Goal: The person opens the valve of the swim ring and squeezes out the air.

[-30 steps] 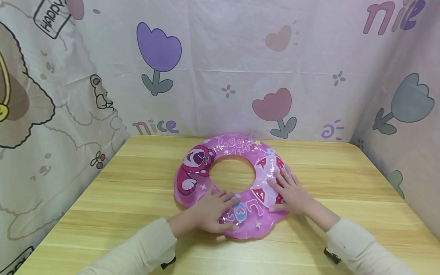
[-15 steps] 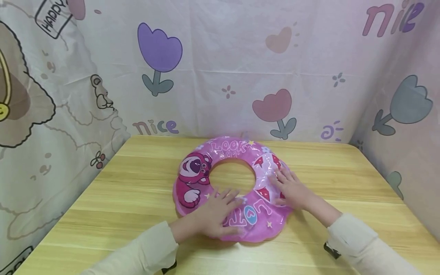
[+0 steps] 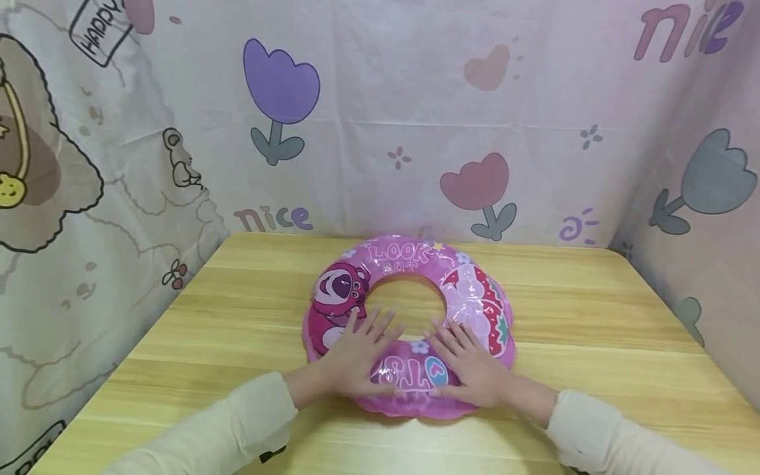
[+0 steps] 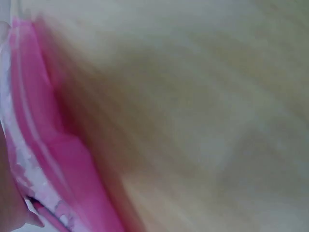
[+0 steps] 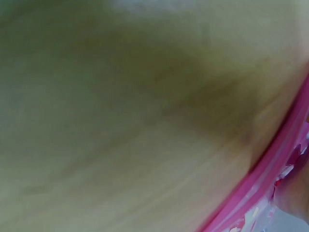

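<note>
The pink ring [image 3: 380, 256] says "LOOK" on its far side, in big puffy letters. Under that is a smaller word that looks like "OUT", but it is squished. On its near side are more big letters, partly covered: they look like an S and a T, next to a blue round shape [image 3: 436, 371] with a heart in it. On the left cloth [image 3: 139, 86], a slanted box [image 3: 102, 33] says "HAPPY". Down in the corner, another box [image 3: 37, 450] has letters too cut off to read. The back cloth [image 3: 380, 79] says "nice" low down. The big word [image 3: 689, 31] up at the right looks like "nice" too, with its last letters bunched up.
</note>
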Demonstrator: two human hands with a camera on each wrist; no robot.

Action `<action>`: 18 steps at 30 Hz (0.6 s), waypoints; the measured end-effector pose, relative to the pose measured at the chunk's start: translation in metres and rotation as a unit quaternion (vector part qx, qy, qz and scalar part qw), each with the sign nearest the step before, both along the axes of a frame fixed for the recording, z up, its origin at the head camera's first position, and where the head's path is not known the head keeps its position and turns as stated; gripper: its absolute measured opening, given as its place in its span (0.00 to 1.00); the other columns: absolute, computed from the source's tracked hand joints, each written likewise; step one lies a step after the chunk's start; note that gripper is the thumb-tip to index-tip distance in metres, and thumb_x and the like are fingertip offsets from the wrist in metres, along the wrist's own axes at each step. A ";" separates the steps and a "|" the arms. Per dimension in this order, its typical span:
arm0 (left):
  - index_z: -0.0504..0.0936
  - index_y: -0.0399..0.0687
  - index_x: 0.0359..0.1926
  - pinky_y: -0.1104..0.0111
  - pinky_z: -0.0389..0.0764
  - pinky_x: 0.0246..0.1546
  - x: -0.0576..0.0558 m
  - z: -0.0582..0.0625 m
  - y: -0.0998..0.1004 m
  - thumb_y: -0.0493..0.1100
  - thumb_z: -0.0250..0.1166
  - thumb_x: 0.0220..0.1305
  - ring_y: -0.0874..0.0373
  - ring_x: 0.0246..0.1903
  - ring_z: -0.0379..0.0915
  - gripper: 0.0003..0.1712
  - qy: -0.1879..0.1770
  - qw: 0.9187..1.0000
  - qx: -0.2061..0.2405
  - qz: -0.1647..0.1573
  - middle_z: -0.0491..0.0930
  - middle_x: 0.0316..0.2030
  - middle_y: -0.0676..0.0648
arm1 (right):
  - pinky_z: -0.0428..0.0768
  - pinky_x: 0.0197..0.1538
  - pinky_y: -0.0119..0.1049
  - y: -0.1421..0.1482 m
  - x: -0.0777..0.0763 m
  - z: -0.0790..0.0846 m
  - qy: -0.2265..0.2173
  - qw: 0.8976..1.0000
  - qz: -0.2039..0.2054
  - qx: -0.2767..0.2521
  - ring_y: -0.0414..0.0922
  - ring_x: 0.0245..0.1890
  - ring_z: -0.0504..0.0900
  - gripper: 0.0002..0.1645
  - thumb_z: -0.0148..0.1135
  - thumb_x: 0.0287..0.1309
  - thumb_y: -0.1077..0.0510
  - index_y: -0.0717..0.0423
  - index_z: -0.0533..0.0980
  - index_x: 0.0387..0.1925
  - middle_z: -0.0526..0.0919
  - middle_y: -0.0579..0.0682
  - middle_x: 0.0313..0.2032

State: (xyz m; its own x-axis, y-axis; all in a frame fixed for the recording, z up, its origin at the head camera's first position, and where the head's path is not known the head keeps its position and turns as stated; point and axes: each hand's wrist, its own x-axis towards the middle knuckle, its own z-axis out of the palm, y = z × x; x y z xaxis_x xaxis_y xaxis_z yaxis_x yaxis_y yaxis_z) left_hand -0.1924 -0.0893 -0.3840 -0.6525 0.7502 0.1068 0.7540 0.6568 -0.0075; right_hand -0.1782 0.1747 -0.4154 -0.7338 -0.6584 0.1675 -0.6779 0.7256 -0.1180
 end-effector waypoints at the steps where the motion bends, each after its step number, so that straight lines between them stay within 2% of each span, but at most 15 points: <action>1: 0.52 0.48 0.71 0.34 0.48 0.62 0.000 -0.003 0.000 0.74 0.53 0.51 0.35 0.70 0.41 0.55 0.001 1.000 0.002 -0.001 0.44 0.72 0.38 | 0.46 0.68 0.61 0.000 0.000 -0.002 -0.002 1.000 0.000 -0.001 0.62 0.71 0.45 0.53 0.51 0.53 0.28 0.53 0.50 0.71 0.47 0.60 0.72; 6: 0.55 0.50 0.70 0.31 0.45 0.60 -0.001 -0.015 0.001 0.76 0.52 0.49 0.34 0.69 0.44 0.55 0.024 1.000 0.005 0.007 0.47 0.71 0.37 | 0.44 0.68 0.62 -0.002 0.000 -0.006 -0.017 1.000 -0.004 -0.006 0.63 0.71 0.43 0.54 0.52 0.53 0.29 0.54 0.49 0.71 0.46 0.60 0.72; 10: 0.56 0.51 0.70 0.30 0.45 0.59 -0.001 -0.019 0.002 0.78 0.52 0.48 0.34 0.68 0.46 0.55 0.037 0.999 -0.007 0.013 0.47 0.71 0.37 | 0.41 0.68 0.63 -0.002 0.000 -0.007 -0.044 0.999 -0.005 -0.003 0.63 0.71 0.40 0.53 0.52 0.54 0.30 0.55 0.49 0.71 0.44 0.61 0.72; 18: 0.52 0.53 0.71 0.30 0.44 0.59 0.002 -0.024 0.002 0.83 0.44 0.48 0.34 0.69 0.43 0.58 0.028 0.999 -0.037 0.021 0.44 0.72 0.37 | 0.37 0.68 0.62 -0.003 0.000 -0.007 -0.079 0.997 -0.010 0.014 0.62 0.72 0.38 0.52 0.50 0.55 0.30 0.55 0.49 0.71 0.43 0.60 0.72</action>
State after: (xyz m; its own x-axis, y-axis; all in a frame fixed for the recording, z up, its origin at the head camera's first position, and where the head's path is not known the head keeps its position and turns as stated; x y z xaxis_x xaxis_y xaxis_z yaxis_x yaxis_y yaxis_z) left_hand -0.1906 -0.0873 -0.4079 -0.6775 0.7300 0.0898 0.7233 0.6835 -0.0985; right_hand -0.1785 0.1714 -0.4223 -0.7629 -0.6458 0.0305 -0.6375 0.7435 -0.2017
